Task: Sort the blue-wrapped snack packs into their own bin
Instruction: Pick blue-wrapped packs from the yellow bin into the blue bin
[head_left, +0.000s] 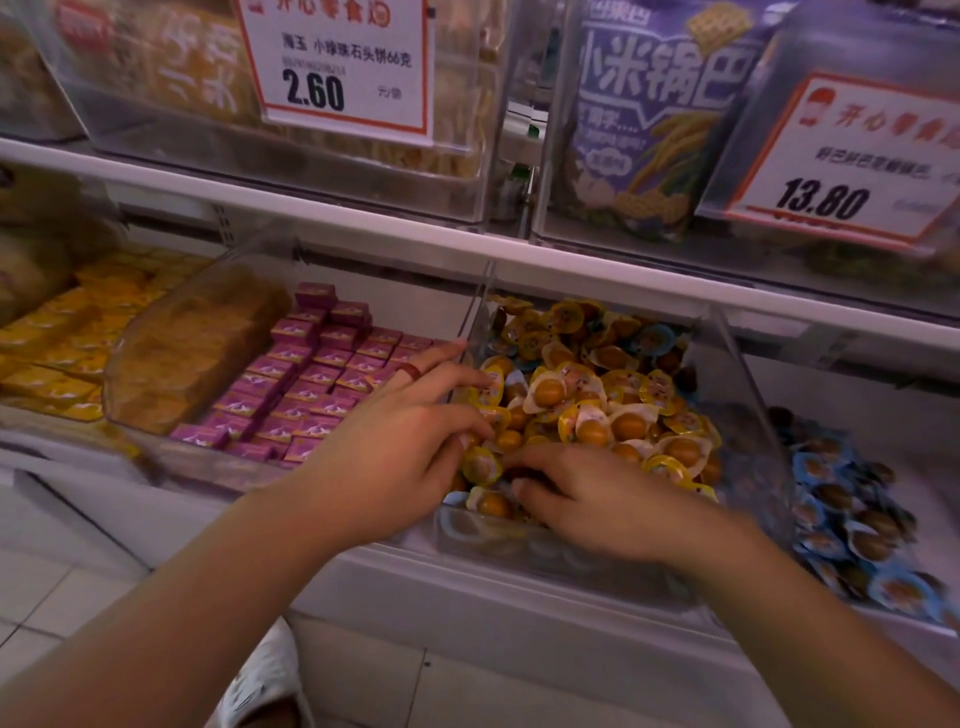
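Under white shelf (363, 218), clear bins (737, 374), tiled floor (62, 587)

I am seeing blue-wrapped snack packs (852, 525) lying heaped in the rightmost clear bin (753, 415); a few more blue ones (655, 338) are sitting among yellow-wrapped packs (592, 415) in the middle bin (470, 535).

A snack shop: price tags (337, 62) (2.60, 13.80) on clear bulk bins (737, 374).
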